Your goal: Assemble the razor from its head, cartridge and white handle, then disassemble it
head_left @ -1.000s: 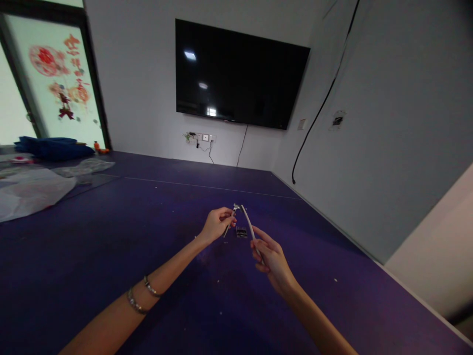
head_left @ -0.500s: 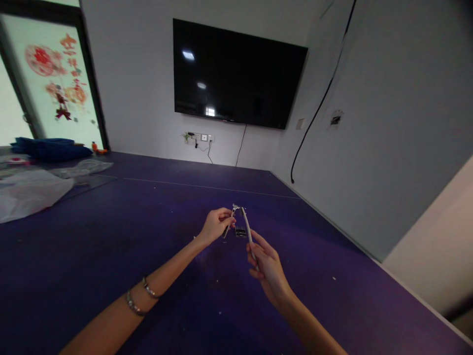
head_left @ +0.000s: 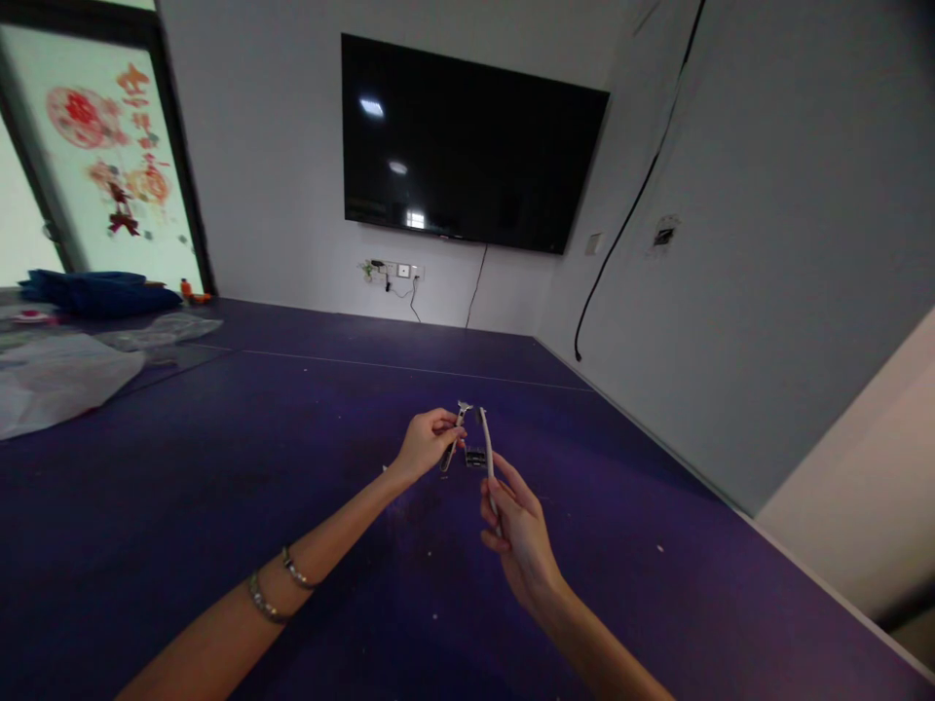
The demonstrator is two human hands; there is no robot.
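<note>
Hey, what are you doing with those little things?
A person is using both bare hands. The left hand pinches a slim tool with a silver head, maybe a razor. The right hand holds a pale brush, its bristles facing that head; they're very close, but I can't tell if they touch. A small dark object sits between them on the purple surface.

A purple surface (head_left: 292, 438) carries a small black case (head_left: 475, 460), crumpled white plastic (head_left: 69, 380), blue cloth (head_left: 98, 294)
</note>
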